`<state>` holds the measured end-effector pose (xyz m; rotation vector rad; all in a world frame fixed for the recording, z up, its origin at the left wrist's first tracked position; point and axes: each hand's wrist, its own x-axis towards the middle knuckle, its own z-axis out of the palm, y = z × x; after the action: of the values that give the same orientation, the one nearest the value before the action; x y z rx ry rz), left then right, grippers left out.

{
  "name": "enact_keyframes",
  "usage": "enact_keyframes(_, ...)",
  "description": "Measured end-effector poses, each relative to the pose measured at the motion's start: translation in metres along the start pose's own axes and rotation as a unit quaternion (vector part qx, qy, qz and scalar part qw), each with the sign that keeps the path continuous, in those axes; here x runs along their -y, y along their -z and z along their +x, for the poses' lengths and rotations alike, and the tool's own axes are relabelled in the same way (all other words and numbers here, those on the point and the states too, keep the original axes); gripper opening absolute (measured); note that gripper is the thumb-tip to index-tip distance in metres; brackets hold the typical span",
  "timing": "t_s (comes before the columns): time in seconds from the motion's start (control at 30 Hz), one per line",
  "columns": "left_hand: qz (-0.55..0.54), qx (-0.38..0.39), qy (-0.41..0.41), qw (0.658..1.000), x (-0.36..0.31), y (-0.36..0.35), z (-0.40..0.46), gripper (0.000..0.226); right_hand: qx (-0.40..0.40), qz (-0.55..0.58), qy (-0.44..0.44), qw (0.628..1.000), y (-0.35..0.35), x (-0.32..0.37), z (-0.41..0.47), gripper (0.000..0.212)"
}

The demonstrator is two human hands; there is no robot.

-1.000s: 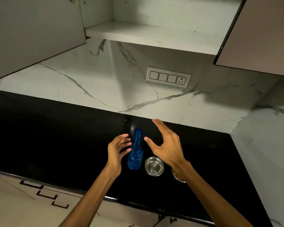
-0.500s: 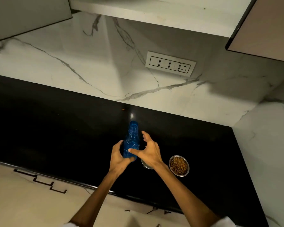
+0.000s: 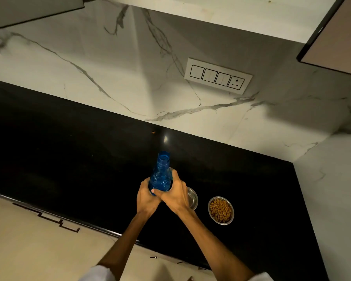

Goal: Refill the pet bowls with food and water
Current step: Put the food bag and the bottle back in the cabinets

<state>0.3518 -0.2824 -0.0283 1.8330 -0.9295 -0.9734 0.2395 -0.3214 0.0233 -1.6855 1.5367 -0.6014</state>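
Note:
A blue plastic bottle [image 3: 161, 173] stands upright on the black counter [image 3: 69, 159], its mouth open at the top. My left hand [image 3: 146, 196] grips its lower body from the left, and my right hand [image 3: 175, 192] wraps round it from the right, thumbs meeting in front. Just right of my right hand, a small steel bowl [image 3: 192, 198] is partly hidden behind it; what it holds does not show. Further right, a second steel bowl [image 3: 220, 210] holds brown pet food.
White marble backsplash with a switch panel [image 3: 217, 76] rises behind the counter. A side wall [image 3: 332, 189] closes the counter on the right. A shelf and cabinet doors hang above. Pale drawer fronts [image 3: 39, 240] lie below the counter's front edge.
Both hands have closed in from either side and now grip the blue bottle. The view has tilted down, and the food bowl has come out from behind my right arm.

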Motion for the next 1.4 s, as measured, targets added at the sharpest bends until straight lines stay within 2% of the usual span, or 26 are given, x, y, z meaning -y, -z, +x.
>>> enact_keyframes(0.33,0.029,-0.028,-0.032,0.999,-0.001,0.004,0.003,0.063,-0.029,-0.019,0.011,0.999,0.0,0.013,-0.002,0.088)
enact_keyframes(0.57,0.008,-0.026,-0.071,0.997,-0.032,0.02,0.004,0.068,-0.077,-0.002,0.05,0.996,0.018,0.041,-0.007,0.086)
enact_keyframes(0.87,-0.037,-0.036,-0.139,0.989,-0.098,0.047,-0.005,0.072,-0.121,0.008,0.111,0.986,0.059,0.091,-0.012,0.075)
enact_keyframes(1.0,-0.073,-0.031,-0.184,0.98,-0.135,0.062,-0.015,0.08,-0.15,0.035,0.157,0.976,0.079,0.12,-0.016,0.085)
enact_keyframes(1.1,-0.079,-0.034,-0.222,0.971,-0.162,0.074,-0.022,0.075,-0.174,0.057,0.194,0.964,0.095,0.144,-0.021,0.09)
enact_keyframes(1.33,-0.093,-0.057,-0.297,0.948,-0.227,0.102,-0.031,0.078,-0.212,0.101,0.275,0.932,0.138,0.207,-0.035,0.087)
enact_keyframes(1.4,-0.1,-0.062,-0.311,0.943,-0.242,0.109,-0.037,0.073,-0.214,0.109,0.29,0.926,0.147,0.221,-0.041,0.085)
